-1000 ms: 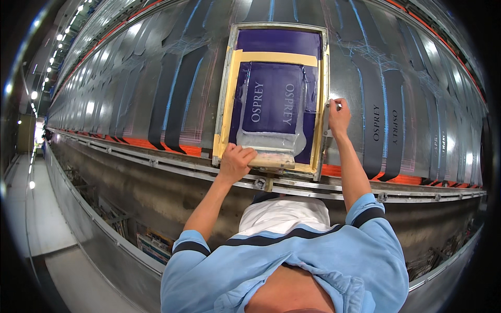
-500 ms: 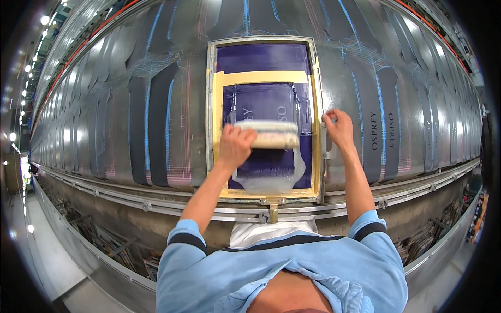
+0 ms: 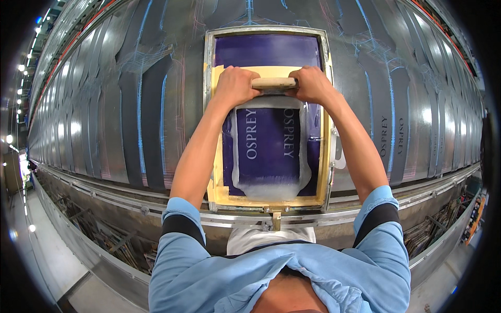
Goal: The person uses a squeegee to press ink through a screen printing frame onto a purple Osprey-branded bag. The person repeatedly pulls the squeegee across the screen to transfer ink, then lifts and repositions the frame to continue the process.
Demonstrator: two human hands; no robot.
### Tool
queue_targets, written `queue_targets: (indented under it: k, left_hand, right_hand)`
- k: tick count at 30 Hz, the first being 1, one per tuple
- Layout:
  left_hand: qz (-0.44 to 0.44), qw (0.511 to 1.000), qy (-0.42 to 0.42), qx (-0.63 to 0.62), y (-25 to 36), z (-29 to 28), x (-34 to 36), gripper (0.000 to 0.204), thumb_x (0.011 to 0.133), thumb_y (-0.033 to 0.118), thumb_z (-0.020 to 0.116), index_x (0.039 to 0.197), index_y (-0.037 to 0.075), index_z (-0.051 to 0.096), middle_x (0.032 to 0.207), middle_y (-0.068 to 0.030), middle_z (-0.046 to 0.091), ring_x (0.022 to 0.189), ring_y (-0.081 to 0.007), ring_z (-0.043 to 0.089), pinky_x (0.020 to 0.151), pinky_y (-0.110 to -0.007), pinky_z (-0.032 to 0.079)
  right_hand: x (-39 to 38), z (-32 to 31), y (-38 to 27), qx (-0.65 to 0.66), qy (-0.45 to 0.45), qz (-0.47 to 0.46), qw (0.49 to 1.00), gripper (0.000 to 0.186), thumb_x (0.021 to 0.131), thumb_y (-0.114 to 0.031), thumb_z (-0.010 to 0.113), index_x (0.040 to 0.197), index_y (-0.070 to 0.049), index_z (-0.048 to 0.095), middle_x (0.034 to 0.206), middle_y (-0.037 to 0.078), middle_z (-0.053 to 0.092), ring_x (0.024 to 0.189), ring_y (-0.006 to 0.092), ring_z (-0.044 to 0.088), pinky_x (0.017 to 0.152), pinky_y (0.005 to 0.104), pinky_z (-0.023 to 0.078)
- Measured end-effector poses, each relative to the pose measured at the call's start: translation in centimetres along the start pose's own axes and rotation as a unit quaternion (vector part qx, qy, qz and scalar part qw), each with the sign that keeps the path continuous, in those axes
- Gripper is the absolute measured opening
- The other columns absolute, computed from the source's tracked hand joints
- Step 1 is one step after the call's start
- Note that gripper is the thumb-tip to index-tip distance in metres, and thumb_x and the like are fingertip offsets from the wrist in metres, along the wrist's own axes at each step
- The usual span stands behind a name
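My left hand (image 3: 237,87) and my right hand (image 3: 312,86) are both wrapped round the ends of a squeegee (image 3: 274,83) with a pale wooden handle. The squeegee lies across the upper part of a purple printing screen (image 3: 274,138), over the yellow tape. Pale lettering runs up and down the mesh in two columns. A whitish smear of paste (image 3: 274,191) rims the mesh at the sides and pools toward the near end. The metal screen frame (image 3: 266,30) surrounds it, its inner border lined with yellow tape. My fingertips and the squeegee's blade are hidden.
Dark cut fabric pieces with blue lines (image 3: 142,125) lie on the long grey table (image 3: 195,151), and more (image 3: 380,94) lie to the right. A metal rail (image 3: 180,213) runs along the near edge. The frame has a metal handle (image 3: 337,148) on its right side.
The squeegee has moved from mid-screen to the far end. My right hand has left the frame's right edge and taken hold of the squeegee's right end. My left hand has moved farther away with it.
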State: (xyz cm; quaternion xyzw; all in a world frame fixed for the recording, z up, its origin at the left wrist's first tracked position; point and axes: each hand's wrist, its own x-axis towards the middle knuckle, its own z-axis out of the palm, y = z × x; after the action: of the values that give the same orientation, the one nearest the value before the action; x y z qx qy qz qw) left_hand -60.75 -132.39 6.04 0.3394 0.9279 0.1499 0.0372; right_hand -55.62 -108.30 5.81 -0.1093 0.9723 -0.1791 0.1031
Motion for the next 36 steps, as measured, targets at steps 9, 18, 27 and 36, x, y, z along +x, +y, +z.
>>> queue_targets:
  k: [9, 18, 27, 36]
  left_hand:
    - [0.046, 0.999, -0.016, -0.008, 6.7, 3.3, -16.8, 0.019, 0.069, 0.028, 0.086, 0.078, 0.017, 0.073, 0.077, -0.0046, 0.072, 0.073, -0.0282, 0.068, 0.074, -0.042, 0.045]
    - [0.07, 0.997, 0.035, 0.0, 6.0, 3.1, -16.3, 0.028, 0.068, 0.025, 0.087, 0.091, 0.015, 0.076, 0.085, -0.0027, 0.073, 0.081, -0.0228, 0.066, 0.08, -0.038, 0.044]
    - [0.029, 0.999, 0.004, 0.022, -0.2, -0.5, 1.5, 0.041, 0.07, 0.039, 0.087, 0.102, 0.014, 0.08, 0.087, -0.014, 0.075, 0.09, -0.0329, 0.071, 0.083, -0.046, 0.053]
    - [0.022, 1.0, 0.01, -0.009, 0.7, 0.8, -1.8, 0.037, 0.068, 0.038, 0.088, 0.094, 0.014, 0.078, 0.08, -0.0143, 0.073, 0.081, -0.0361, 0.071, 0.078, -0.045, 0.056]
  right_hand:
    - [-15.4, 8.0, -5.7, 0.017, 0.025, -0.062, 0.998, 0.031, 0.07, -0.03, 0.088, 0.093, -0.012, 0.076, 0.08, 0.01, 0.07, 0.091, 0.0304, 0.067, 0.093, 0.0436, 0.048]
    - [-14.6, 6.5, -5.3, 0.0, 0.056, -0.082, 0.995, 0.024, 0.076, -0.028, 0.084, 0.091, -0.012, 0.075, 0.077, 0.011, 0.072, 0.079, 0.0332, 0.07, 0.075, 0.0458, 0.054]
    - [1.5, -0.6, 1.5, 0.041, -0.01, 0.015, 0.999, 0.034, 0.076, -0.028, 0.085, 0.104, -0.01, 0.077, 0.092, 0.019, 0.075, 0.091, 0.0393, 0.072, 0.082, 0.0476, 0.057]
    - [-1.5, 1.6, 0.2, 0.042, -0.002, 0.024, 0.999, 0.033, 0.077, -0.029, 0.085, 0.103, -0.01, 0.077, 0.09, 0.018, 0.075, 0.091, 0.0379, 0.072, 0.082, 0.0467, 0.057]
